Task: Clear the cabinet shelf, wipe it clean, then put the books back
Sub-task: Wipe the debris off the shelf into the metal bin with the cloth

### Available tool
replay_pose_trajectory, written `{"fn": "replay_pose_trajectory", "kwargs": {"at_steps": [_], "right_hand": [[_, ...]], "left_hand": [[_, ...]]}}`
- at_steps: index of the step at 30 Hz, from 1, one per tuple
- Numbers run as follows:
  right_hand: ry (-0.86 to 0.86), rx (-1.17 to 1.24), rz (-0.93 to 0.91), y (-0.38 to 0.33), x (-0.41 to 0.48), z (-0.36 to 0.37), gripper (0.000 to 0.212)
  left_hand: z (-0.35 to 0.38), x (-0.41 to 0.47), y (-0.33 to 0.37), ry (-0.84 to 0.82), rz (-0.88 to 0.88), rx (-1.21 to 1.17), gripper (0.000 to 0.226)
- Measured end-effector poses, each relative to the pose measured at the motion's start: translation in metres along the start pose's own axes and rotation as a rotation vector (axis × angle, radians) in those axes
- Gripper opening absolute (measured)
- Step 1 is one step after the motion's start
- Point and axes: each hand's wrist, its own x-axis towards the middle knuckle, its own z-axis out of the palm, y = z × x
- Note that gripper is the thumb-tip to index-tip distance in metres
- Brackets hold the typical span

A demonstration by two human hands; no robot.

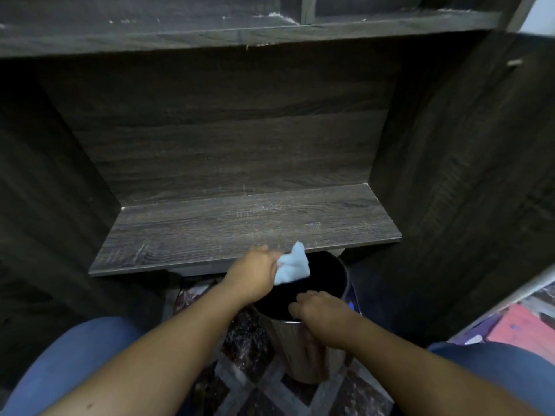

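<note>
The dark wood cabinet shelf (pixel 210 232) lies bare in front of me, with no books on it. My left hand (pixel 255 273) pinches a crumpled white tissue (pixel 293 265) just past the shelf's front edge, above the open mouth of a shiny metal bin (pixel 300 349). My right hand (pixel 318 310) grips the near rim of that bin, fingers curled over the edge. The bin's inside is black and I cannot see its contents.
An upper shelf (pixel 240 31) overhangs the compartment, and dark side walls close it in left and right. A patterned tile floor (pixel 246 382) shows below the bin. My knees in blue jeans flank the bin. Colourful items (pixel 522 325) lie at the far right.
</note>
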Motion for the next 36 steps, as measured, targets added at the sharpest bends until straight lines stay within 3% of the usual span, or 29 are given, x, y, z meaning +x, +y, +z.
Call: {"fn": "replay_pose_trajectory", "kwargs": {"at_steps": [5,9,11,13,21,23,25,29,33,36], "right_hand": [[-0.003,0.008,-0.024,-0.007,0.005,-0.003,0.035],[0.001,0.006,-0.067,-0.013,0.015,-0.002,0.030],[0.020,0.015,-0.084,-0.015,0.018,-0.001,0.028],[0.040,0.026,-0.091,-0.016,0.021,0.000,0.026],[0.079,0.039,-0.124,-0.018,0.026,0.002,0.026],[0.067,0.030,-0.113,-0.020,0.026,0.001,0.027],[0.052,0.023,-0.101,-0.020,0.026,0.000,0.029],[0.042,0.043,-0.084,-0.019,0.024,0.002,0.031],[0.054,0.035,-0.082,-0.014,0.026,0.007,0.027],[0.052,0.007,-0.071,-0.011,0.030,0.009,0.029]], "left_hand": [[-0.029,0.013,0.003,0.254,-0.024,-0.034,0.028],[-0.033,0.020,-0.019,0.395,-0.165,0.111,0.032],[-0.032,0.022,-0.029,0.381,-0.270,0.195,0.035],[-0.026,0.024,-0.036,0.266,-0.317,0.241,0.036],[-0.010,0.019,-0.031,-0.089,-0.036,-0.057,0.023],[-0.012,0.017,-0.036,-0.026,-0.061,-0.105,0.026],[-0.021,0.018,-0.042,0.140,-0.128,-0.116,0.029],[-0.042,0.022,-0.055,0.399,-0.396,0.049,0.035],[-0.041,0.032,-0.081,0.418,-0.567,0.140,0.038],[-0.032,0.047,-0.096,0.320,-0.528,0.096,0.042]]}}
